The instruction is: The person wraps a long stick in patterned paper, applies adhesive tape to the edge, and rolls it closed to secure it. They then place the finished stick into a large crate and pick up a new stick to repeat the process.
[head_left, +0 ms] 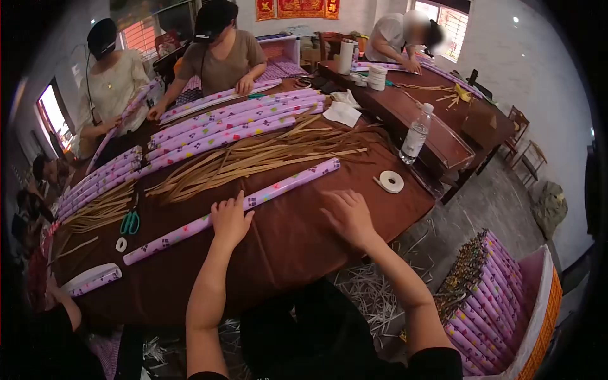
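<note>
A long purple roll (pixel 291 183) printed with small coloured figures lies slantwise on the brown-covered table (pixel 285 253). My left hand (pixel 230 218) rests on its middle, fingers stretched out over the top and not wrapped around it. To the right of the roll, my right hand (pixel 351 216) is held over the table with its fingers apart and nothing in them. A white tape roll (pixel 391 181) lies beyond my right hand. Teal-handled scissors (pixel 130 223) and a small white ring of tape (pixel 121 244) are left of the purple roll.
Tan strips (pixel 253 158) spread behind the roll, with stacked purple rolls (pixel 221 123) farther back. A water bottle (pixel 415 136) stands by the raised brown table (pixel 411 120). A box (pixel 535 310) of rolls stands at lower right. Several people work around the tables.
</note>
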